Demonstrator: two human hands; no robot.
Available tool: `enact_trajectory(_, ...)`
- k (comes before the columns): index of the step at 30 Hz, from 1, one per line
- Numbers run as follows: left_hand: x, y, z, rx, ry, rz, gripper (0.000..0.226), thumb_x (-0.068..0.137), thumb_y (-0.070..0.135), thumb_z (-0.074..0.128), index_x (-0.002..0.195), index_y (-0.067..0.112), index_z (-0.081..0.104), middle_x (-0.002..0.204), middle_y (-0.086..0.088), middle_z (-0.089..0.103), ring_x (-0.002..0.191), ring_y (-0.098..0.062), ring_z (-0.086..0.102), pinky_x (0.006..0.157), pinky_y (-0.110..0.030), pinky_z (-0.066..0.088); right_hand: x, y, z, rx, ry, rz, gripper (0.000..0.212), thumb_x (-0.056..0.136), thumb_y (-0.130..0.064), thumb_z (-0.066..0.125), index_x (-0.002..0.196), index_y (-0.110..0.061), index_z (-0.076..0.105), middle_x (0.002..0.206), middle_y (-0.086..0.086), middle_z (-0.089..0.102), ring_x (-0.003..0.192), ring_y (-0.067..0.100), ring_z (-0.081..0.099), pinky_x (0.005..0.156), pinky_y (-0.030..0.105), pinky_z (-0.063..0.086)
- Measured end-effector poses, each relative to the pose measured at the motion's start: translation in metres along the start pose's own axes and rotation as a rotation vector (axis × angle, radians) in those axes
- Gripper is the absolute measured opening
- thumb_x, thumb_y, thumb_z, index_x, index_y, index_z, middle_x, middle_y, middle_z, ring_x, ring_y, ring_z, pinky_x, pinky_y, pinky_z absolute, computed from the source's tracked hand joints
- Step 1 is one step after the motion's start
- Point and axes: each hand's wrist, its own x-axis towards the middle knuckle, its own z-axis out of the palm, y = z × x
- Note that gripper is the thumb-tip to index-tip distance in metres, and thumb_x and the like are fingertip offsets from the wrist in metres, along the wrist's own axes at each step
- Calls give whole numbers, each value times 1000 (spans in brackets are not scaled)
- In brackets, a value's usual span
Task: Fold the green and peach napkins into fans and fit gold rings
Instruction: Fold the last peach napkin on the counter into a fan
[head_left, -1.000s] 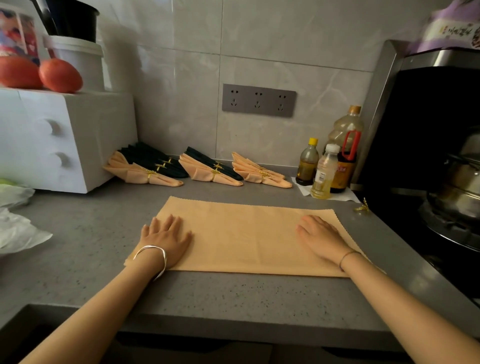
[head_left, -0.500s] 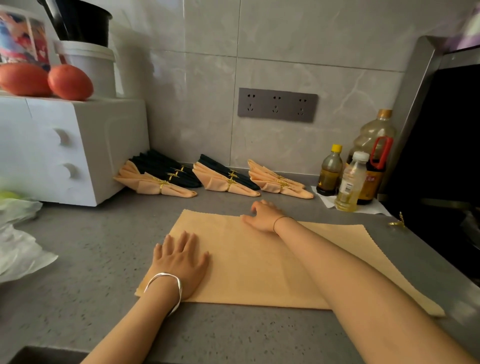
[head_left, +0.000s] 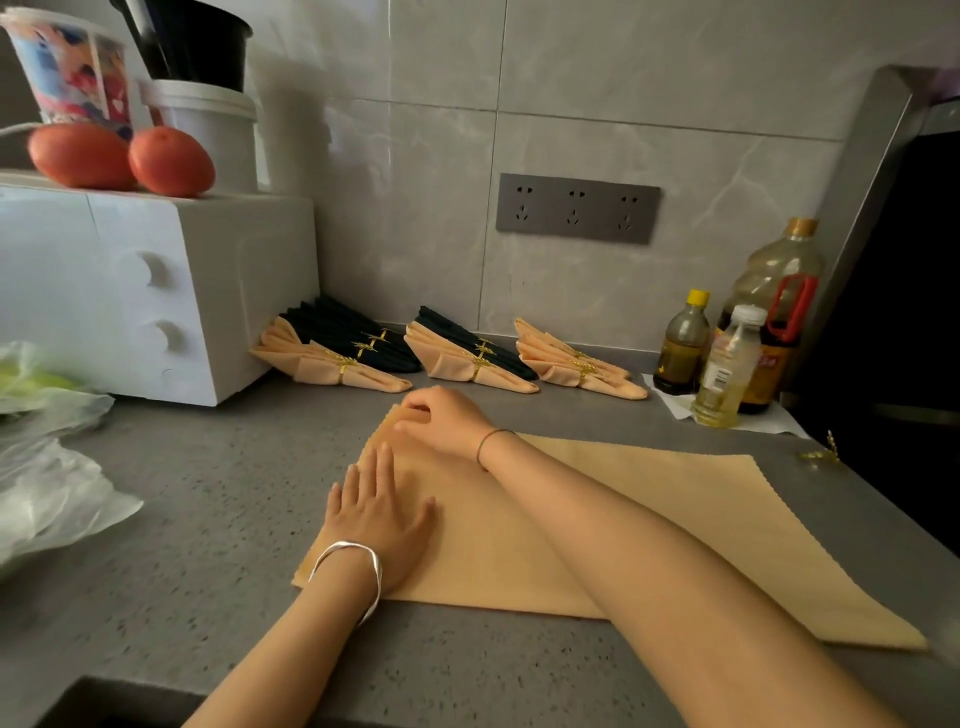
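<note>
A peach napkin (head_left: 649, 514) lies flat on the grey counter (head_left: 208, 519). My left hand (head_left: 379, 514) rests flat on its left end, fingers straight. My right hand (head_left: 441, 418) has crossed over to the napkin's far left corner and its fingers curl on the cloth edge there. Several finished fans stand along the wall: peach with dark green (head_left: 337, 353), another pair (head_left: 470, 356) and a peach one (head_left: 576, 364), each with a gold ring. A loose gold ring (head_left: 823, 453) lies at the counter's right edge.
A white microwave (head_left: 130, 291) with two tomatoes (head_left: 119, 158) and cups on top stands at the left. Plastic bags (head_left: 47, 467) lie beside it. Oil bottles (head_left: 737, 343) stand at the back right, next to a dark stove area (head_left: 893, 338).
My right hand has swept from the napkin's right end across to its far left corner. The left hand stays pressed on the left end. The view has shifted left and closer.
</note>
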Motion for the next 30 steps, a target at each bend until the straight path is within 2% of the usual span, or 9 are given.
enact_trajectory(5, 1, -1, -6, -352, 183, -4, 69, 98, 47, 29, 151, 22, -8, 159, -2, -11, 147, -22, -2, 120, -38, 5, -34, -2, -12, -50, 113, -135, 16, 91, -27, 57, 100, -20, 68, 99, -2, 68, 92, 16, 59, 78, 33, 48)
enact_trajectory(7, -2, -1, -12, -394, 228, 17, 64, 99, 45, 26, 151, 24, -5, 159, -2, -7, 147, -22, 2, 119, -40, 6, -56, 3, -25, -54, 145, -148, 13, 90, -26, 58, 96, -22, 69, 96, -4, 69, 90, 14, 59, 79, 34, 49)
enact_trajectory(9, -8, -1, -16, -343, 192, 49, 58, 100, 44, 21, 151, 26, 0, 160, 0, -3, 147, -21, 3, 119, -40, 5, -82, 9, -38, -63, 163, -145, 13, 90, -25, 58, 95, -24, 70, 96, -7, 69, 90, 10, 59, 81, 31, 48)
enact_trajectory(11, -17, -1, -20, -241, 74, 75, 55, 101, 43, 15, 151, 28, 1, 160, 1, -3, 147, -21, 0, 118, -41, 2, -112, 18, -48, -96, 171, -119, 16, 91, -27, 58, 99, -24, 71, 100, -8, 69, 92, 6, 57, 84, 28, 46)
enact_trajectory(16, -43, 5, -20, 112, -147, 129, 54, 102, 43, 10, 150, 32, -12, 159, 0, -13, 146, -24, -8, 118, -43, -3, -170, 49, -47, -102, 153, -106, 20, 92, -31, 57, 108, -28, 70, 109, -11, 68, 102, 3, 58, 94, 28, 46)
enact_trajectory(19, -56, 12, -16, 181, -168, 164, 54, 101, 46, 7, 150, 33, -12, 159, 2, -12, 146, -23, -10, 117, -44, -7, -195, 58, -41, -129, 153, -143, 24, 93, -35, 53, 111, -30, 68, 110, -15, 68, 103, -1, 58, 95, 26, 46)
enact_trajectory(23, -63, 15, -8, 279, -197, 195, 54, 101, 45, 5, 150, 30, -12, 159, 3, -14, 146, -23, -10, 117, -45, -8, -221, 60, -35, -195, 142, -211, 42, 91, -52, 39, 111, -30, 68, 110, -18, 67, 102, -7, 55, 94, 18, 43)
enact_trajectory(25, -66, 17, -6, 299, -208, 206, 54, 101, 45, 5, 150, 29, -12, 158, 3, -14, 146, -23, -11, 117, -45, -8, -228, 61, -32, -211, 151, -219, 44, 91, -55, 37, 110, -31, 69, 109, -19, 67, 101, -10, 52, 93, 17, 41)
enact_trajectory(30, -71, 20, -7, 301, -200, 224, 57, 101, 46, 6, 151, 26, -11, 158, 3, -14, 146, -23, -10, 117, -44, -8, -238, 64, -30, -200, 149, -213, 58, 92, -63, 23, 110, -32, 69, 110, -20, 67, 103, -5, 56, 92, 16, 40)
